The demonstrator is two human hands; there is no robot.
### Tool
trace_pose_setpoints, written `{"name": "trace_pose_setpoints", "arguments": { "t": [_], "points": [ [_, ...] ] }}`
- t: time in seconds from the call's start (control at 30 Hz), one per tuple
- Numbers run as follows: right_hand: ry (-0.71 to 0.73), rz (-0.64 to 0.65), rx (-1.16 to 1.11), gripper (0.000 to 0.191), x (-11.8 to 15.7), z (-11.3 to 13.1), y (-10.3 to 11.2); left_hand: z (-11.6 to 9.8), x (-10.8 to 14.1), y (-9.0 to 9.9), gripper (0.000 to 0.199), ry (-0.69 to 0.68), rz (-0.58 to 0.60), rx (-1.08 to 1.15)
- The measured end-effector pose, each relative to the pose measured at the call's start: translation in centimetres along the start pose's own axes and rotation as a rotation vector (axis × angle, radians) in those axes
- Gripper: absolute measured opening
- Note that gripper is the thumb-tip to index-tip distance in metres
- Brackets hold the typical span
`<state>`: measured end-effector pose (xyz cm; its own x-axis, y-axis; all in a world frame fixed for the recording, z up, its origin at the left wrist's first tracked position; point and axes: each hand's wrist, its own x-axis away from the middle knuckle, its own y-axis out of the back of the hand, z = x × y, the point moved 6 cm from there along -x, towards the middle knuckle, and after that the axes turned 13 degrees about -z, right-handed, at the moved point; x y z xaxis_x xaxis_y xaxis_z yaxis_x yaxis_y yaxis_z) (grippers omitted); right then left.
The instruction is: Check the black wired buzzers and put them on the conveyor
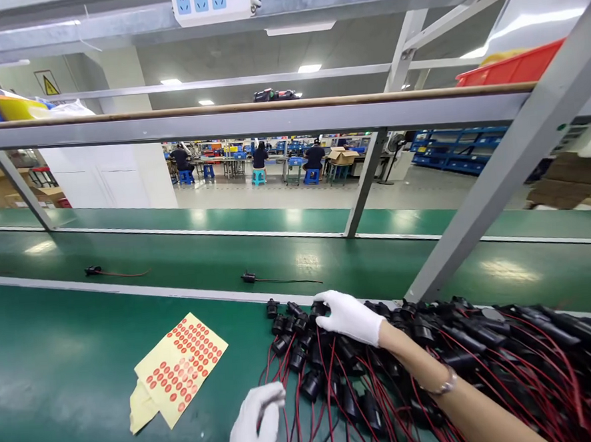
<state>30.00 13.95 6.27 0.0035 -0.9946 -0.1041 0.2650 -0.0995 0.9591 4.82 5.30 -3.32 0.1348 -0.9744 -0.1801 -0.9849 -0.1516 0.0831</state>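
My right hand [349, 316], in a white glove, has thumb and fingers round a small black motor [318, 308] at the back edge of a pile. The pile [310, 383] is made of many such black motors with thin red and black wires trailing toward me. My left hand [257, 420], also white-gloved, hovers low in front, left of the wires. Its fingers are curled with a gap to the thumb, and nothing shows between them. Left of it, a yellowish sheet of round red stickers [188, 361] lies on the green bench, with several stickers gone.
Beyond a pale rail, single wired motors lie on a green belt, one in the middle [249, 277] and one farther left [93, 270]. A slanted grey post [501, 142] rises on the right. Overhead runs a shelf [269, 120] with a red bin [511, 66]. People sit far behind.
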Motion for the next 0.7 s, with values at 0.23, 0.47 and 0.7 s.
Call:
{"name": "trace_pose_setpoints", "arguments": {
  "t": [0.23, 0.47, 0.7],
  "points": [
    [0.155, 0.091, -0.344, 0.048, 7.6, 6.1, 5.0, -5.5, 0.6, -4.5, 0.055, 0.359, 0.408, 0.557],
    [0.237, -0.017, -0.435, 0.059, 10.9, 9.0, 5.5, -6.5, 5.0, -6.6, 0.055, 0.801, 0.700, 0.913],
    [0.526, -0.276, -0.353, 0.074, 14.0, 11.1, 5.9, -10.0, 3.8, -4.1, 0.058, 0.435, 0.664, 0.753]
  ]
}}
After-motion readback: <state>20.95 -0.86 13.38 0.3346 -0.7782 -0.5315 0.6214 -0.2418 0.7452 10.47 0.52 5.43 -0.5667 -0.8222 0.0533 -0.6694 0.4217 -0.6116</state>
